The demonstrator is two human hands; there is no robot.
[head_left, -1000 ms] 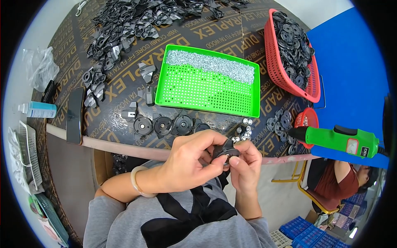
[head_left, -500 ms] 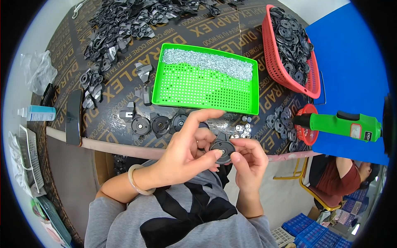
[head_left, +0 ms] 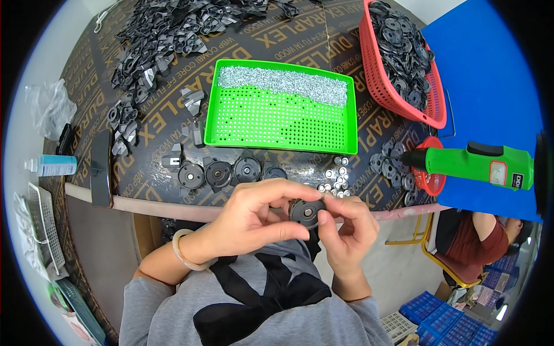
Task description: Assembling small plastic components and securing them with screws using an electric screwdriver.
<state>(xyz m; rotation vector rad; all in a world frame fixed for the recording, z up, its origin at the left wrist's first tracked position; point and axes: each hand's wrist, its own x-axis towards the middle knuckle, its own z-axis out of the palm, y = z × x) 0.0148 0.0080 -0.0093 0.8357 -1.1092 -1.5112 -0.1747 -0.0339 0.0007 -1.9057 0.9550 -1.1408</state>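
Observation:
Just past the table's front edge, I hold a black round plastic part [head_left: 306, 213] with a small metal centre between both hands. My left hand [head_left: 257, 214] is closed about its left side, index finger curved over the top and thumb in front. Thumb and fingers of my right hand [head_left: 350, 228] pinch its right edge. Beyond my hands, several similar black parts with round discs [head_left: 246, 169] lie in a row on the table. Small silver metal cylinders [head_left: 337, 180] stand clustered just beyond my right fingers.
A green perforated tray [head_left: 209, 118] holds a band of small silver pieces. Black plastic parts [head_left: 167, 34] are heaped at the far left. At right are a red basket [head_left: 369, 75] of black discs, loose discs [head_left: 385, 166] and a green power screwdriver [head_left: 479, 165] over a small red basket [head_left: 435, 186].
My left index finger has come down from its raised position onto the part. The part's pointed tip, upward before, no longer shows, and its round face is turned more toward me.

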